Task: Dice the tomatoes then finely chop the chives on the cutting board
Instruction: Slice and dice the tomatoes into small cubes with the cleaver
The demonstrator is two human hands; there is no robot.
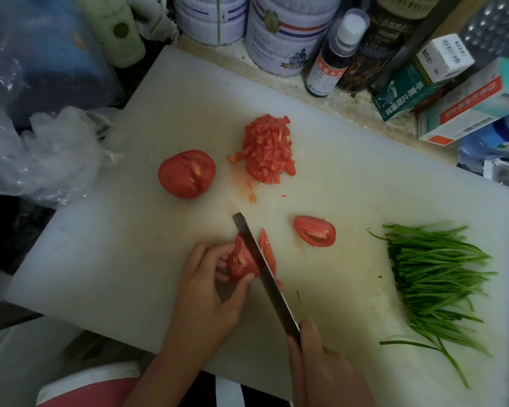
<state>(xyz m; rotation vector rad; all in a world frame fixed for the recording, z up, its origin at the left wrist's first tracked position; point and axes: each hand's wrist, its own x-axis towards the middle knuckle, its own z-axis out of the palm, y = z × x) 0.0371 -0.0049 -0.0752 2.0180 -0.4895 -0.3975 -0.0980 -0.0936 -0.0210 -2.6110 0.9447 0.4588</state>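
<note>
On the white cutting board (106, 259), my left hand (206, 295) pinches a tomato wedge (240, 262) near the front middle. My right hand (326, 368) grips the handle of a knife (262, 265) whose blade lies across that wedge. A thin slice (267, 248) rests just right of the blade. Another tomato wedge (315, 231) lies further right. A tomato half (187, 173) sits cut side down at the board's middle, beside a pile of diced tomato (269, 149). A bunch of uncut chives (432, 277) lies at the board's right side.
Tins (282, 33), bottles (335, 51) and cardboard boxes (470, 101) crowd the counter just behind the board. A crumpled clear plastic bag (44, 157) overlaps the board's left corner. A metal grater (494, 27) stands at the back right.
</note>
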